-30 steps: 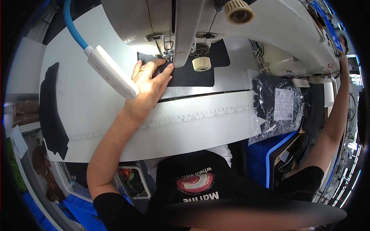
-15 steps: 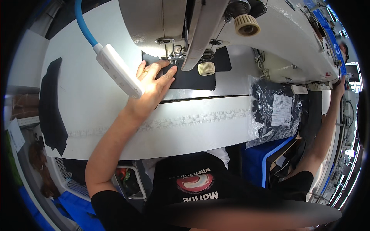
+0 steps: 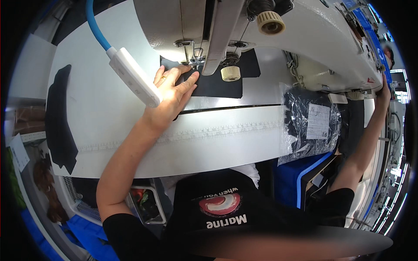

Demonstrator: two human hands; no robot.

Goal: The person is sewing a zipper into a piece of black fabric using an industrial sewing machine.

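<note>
My left hand lies flat with fingers spread on a piece of black fabric, its fingertips close beside the presser foot of a white sewing machine. The fabric runs under the foot, and part of it shows behind the machine's needle end. At the far right my right hand is curled round the handwheel end of the machine; its fingers are small and partly hidden there. A white lamp on a blue flexible neck hangs just over my left wrist.
On the white table, printed with a ruler scale, a long black fabric piece lies at the left. A clear plastic bag of dark material with a white label sits at the right. Below are a basket and blue bins.
The view has shifted slightly. My left hand keeps its place on the fabric by the presser foot, and my right hand stays at the machine's right end.
</note>
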